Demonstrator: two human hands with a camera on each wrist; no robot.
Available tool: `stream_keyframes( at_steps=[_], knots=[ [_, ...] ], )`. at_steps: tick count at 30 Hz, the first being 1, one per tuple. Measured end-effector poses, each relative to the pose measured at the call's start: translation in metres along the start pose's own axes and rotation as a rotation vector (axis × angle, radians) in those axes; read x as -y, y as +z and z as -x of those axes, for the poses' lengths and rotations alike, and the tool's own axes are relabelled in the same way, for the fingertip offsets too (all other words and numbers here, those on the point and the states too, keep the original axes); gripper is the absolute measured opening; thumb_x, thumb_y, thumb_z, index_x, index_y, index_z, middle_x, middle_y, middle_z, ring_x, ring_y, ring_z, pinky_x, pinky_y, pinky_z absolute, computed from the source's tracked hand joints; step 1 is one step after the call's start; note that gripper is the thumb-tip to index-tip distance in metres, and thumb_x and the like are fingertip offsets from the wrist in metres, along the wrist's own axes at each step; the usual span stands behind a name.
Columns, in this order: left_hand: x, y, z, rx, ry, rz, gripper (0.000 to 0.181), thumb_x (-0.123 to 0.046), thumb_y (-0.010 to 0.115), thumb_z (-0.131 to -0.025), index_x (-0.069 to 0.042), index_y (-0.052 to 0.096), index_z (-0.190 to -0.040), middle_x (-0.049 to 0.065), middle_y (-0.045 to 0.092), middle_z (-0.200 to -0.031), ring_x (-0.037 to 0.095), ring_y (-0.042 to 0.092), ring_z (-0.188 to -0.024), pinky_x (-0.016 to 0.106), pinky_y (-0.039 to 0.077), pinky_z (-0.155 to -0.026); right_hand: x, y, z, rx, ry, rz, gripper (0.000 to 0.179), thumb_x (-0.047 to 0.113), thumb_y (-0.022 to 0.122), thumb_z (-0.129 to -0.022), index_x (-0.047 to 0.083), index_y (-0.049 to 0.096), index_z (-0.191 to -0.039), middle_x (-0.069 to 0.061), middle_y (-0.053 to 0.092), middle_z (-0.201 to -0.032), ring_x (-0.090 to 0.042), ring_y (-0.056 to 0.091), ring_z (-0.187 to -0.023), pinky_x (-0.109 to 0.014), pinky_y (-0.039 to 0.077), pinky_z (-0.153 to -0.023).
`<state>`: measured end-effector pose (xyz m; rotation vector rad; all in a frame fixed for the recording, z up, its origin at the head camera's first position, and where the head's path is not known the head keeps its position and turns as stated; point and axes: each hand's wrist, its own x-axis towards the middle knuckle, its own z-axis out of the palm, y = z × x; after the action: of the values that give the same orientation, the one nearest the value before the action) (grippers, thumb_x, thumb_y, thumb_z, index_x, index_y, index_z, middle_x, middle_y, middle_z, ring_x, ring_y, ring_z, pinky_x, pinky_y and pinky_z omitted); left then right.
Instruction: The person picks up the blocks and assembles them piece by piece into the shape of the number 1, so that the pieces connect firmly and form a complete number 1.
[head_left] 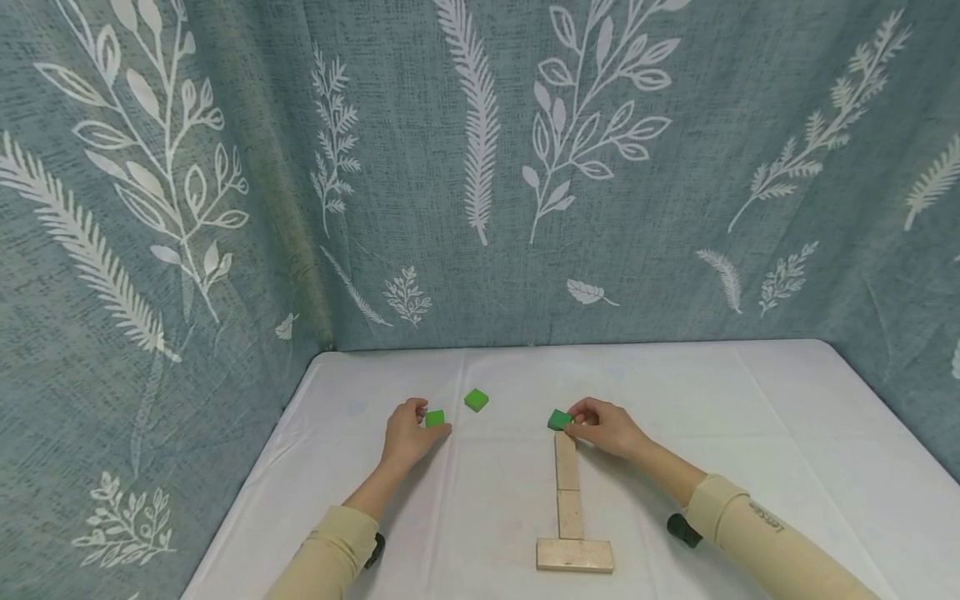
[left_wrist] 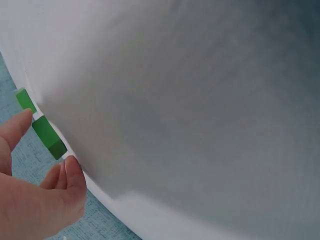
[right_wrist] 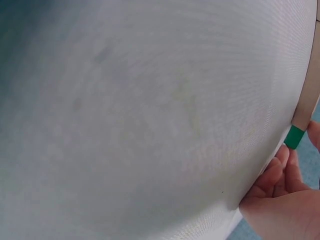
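My left hand (head_left: 407, 435) is spread around a light green block (head_left: 435, 418), thumb on one side and fingers on the other. In the left wrist view a slight gap seems to part the fingertips from this block (left_wrist: 48, 137). A second light green block (head_left: 476, 400) lies just beyond, to the right. With thumb and fingers my right hand (head_left: 609, 429) pinches a darker green block (head_left: 558, 419) at the far end of a line of wooden blocks. The nearer wooden block (head_left: 570, 515) and farther wooden block (head_left: 567, 461) lie end to end.
A wooden block (head_left: 574, 556) lies crosswise at the near end of the line. Everything rests on a white cloth-covered table (head_left: 495, 483). Behind it and at the left hangs a blue-grey curtain (head_left: 420, 208) with white leaf patterns.
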<state>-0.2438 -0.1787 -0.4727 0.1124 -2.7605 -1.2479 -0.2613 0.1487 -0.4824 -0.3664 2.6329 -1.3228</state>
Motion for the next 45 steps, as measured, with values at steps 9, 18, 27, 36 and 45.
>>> stream_keyframes(
  at_steps=[9, 18, 27, 36, 45],
  knots=[
    [0.0042, 0.003, -0.0015, -0.021, 0.041, -0.044, 0.047, -0.01, 0.076, -0.081, 0.014, 0.056, -0.116, 0.024, 0.06, -0.105, 0.038, 0.056, -0.1, 0.047, 0.047, -0.087, -0.0001, 0.0008, -0.0004, 0.004, 0.017, 0.0, 0.027, 0.023, 0.069, -0.09, 0.004, 0.064, -0.108, 0.0, 0.058, -0.087, -0.015, 0.049, -0.077, -0.029, 0.041, -0.065],
    [0.0048, 0.0041, -0.0018, -0.03, 0.061, -0.052, 0.043, -0.008, 0.076, -0.082, 0.013, 0.058, -0.116, 0.025, 0.061, -0.106, 0.038, 0.058, -0.101, 0.047, 0.048, -0.087, 0.0008, -0.0003, 0.0012, -0.004, 0.011, 0.01, 0.027, 0.023, 0.069, -0.09, 0.004, 0.064, -0.108, -0.001, 0.057, -0.086, -0.015, 0.048, -0.076, -0.029, 0.04, -0.065],
    [0.0044, 0.0048, 0.0006, -0.026, 0.039, -0.028, 0.042, -0.008, 0.075, -0.082, 0.011, 0.059, -0.117, 0.024, 0.061, -0.107, 0.038, 0.058, -0.102, 0.047, 0.048, -0.088, -0.0022, -0.0013, 0.0011, -0.004, -0.009, 0.009, 0.026, 0.023, 0.069, -0.09, 0.004, 0.064, -0.107, 0.0, 0.057, -0.085, -0.014, 0.047, -0.074, -0.028, 0.039, -0.063],
    [0.0018, 0.0035, 0.0032, -0.014, 0.03, -0.021, 0.043, -0.008, 0.076, -0.082, 0.01, 0.059, -0.117, 0.023, 0.063, -0.107, 0.035, 0.059, -0.1, 0.045, 0.049, -0.087, -0.0021, -0.0013, -0.0026, 0.013, -0.025, 0.003, 0.026, 0.022, 0.069, -0.09, 0.004, 0.064, -0.108, 0.001, 0.059, -0.087, -0.015, 0.048, -0.076, -0.03, 0.041, -0.066],
    [-0.0042, 0.0052, 0.0034, -0.001, 0.032, 0.02, 0.044, -0.008, 0.076, -0.081, 0.009, 0.059, -0.119, 0.023, 0.063, -0.108, 0.034, 0.059, -0.099, 0.044, 0.049, -0.086, -0.0019, -0.0038, -0.0003, 0.01, -0.027, 0.003, 0.026, 0.023, 0.068, -0.091, 0.004, 0.064, -0.108, 0.0, 0.06, -0.089, -0.014, 0.048, -0.077, -0.027, 0.041, -0.066]
  ],
)
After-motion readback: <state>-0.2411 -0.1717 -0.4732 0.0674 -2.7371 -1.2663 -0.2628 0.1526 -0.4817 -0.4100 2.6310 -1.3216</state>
